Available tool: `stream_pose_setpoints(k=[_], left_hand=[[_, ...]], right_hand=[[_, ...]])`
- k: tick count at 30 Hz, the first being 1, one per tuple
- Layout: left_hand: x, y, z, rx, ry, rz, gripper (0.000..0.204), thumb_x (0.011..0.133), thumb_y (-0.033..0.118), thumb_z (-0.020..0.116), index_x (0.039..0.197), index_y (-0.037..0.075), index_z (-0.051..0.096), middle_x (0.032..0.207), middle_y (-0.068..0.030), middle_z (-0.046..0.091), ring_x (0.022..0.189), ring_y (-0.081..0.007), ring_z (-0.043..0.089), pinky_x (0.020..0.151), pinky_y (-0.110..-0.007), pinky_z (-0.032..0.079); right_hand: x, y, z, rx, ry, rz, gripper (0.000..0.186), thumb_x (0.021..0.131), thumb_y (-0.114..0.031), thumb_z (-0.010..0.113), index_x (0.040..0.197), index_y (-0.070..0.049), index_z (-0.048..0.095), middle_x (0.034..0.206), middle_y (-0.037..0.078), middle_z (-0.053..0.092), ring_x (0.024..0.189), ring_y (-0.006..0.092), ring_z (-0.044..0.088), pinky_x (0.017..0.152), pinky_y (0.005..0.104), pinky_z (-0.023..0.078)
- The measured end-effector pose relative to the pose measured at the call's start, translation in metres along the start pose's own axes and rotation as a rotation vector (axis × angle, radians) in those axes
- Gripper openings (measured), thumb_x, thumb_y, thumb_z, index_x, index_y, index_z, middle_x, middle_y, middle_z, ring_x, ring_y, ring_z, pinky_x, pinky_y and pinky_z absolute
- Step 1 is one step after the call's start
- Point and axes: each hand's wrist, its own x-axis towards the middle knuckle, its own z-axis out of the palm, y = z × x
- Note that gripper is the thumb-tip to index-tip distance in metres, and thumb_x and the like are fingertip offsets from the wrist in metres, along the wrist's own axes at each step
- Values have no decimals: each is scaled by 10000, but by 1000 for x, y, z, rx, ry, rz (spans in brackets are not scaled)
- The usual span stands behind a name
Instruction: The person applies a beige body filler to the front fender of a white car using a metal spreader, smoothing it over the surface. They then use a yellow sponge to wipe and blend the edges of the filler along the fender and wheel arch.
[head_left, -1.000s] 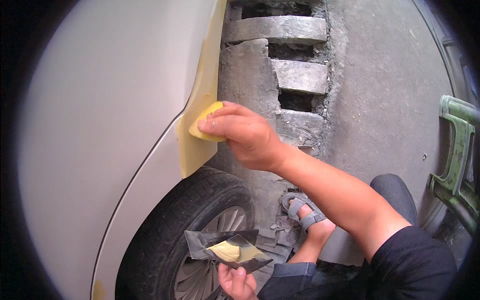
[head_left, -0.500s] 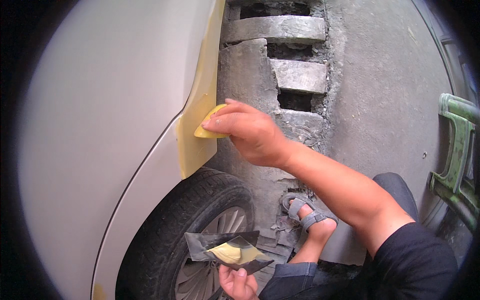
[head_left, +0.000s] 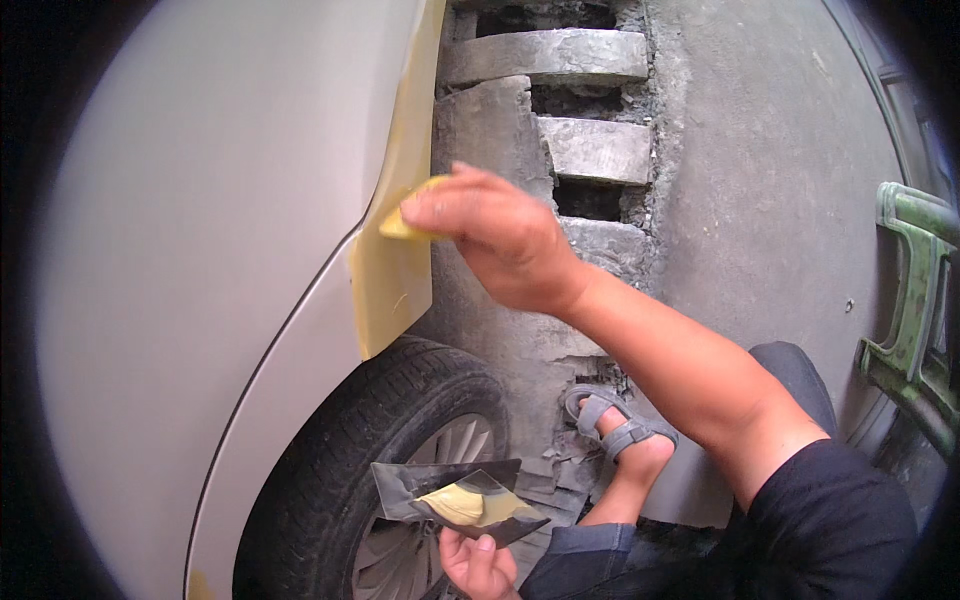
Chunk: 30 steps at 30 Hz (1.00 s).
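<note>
My right hand (head_left: 510, 235) pinches a yellow putty spreader (head_left: 398, 224), its flat edge against or just off the car's sill. Yellow body filler (head_left: 387, 300) coats the sill and the lower corner ahead of the wheel arch. Low in the view, my left hand (head_left: 478, 565) grips the near edge of a dark, thin mixing plate (head_left: 400, 490). On that plate lies a heap of pale yellow putty (head_left: 455, 505). The pale car body (head_left: 200, 200) fills the left side.
A black tyre (head_left: 330, 470) with a spoked rim stands beside the plate. Broken concrete slabs (head_left: 595, 150) cover a drain with dark gaps. My sandalled foot (head_left: 620, 430) rests near the wheel. A worn green plastic stool (head_left: 915, 290) is at the far right.
My right hand and the spreader have moved up along the sill, away from the wheel. The left hand and its plate have hardly moved.
</note>
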Motion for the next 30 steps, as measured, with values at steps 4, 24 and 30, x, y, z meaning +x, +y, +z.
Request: stream_pose_setpoints(k=[4, 24, 30], left_hand=[[0, -2, -2, -31, 7, -10, 614, 724, -48, 544, 1332, -82, 462, 1300, -206, 560, 1199, -328, 555, 1079, -462, 408], [-2, 5, 1, -24, -14, 33, 638, 719, -46, 542, 1350, -73, 446, 1337, -216, 533, 1240, -336, 521, 1098, -474, 385], [-1, 2, 8, -14, -14, -11, 626, 714, -40, 550, 1333, -72, 463, 1305, -211, 555, 1206, -329, 546, 1081, -465, 406]], right_hand=[[7, -5, 8, 30, 36, 44, 415, 775, 164, 570, 1092, -75, 690, 1071, 74, 701, 1033, 267, 641, 919, 356, 525], [-87, -38, 25, 148, -159, 285, 454, 767, 132, 508, 1165, -49, 629, 1093, 117, 683, 1033, 322, 636, 926, 397, 502], [-17, 0, -16, -72, 34, 358, 444, 845, 96, 518, 1254, -69, 571, 1108, 126, 681, 1033, 311, 644, 911, 373, 511]])
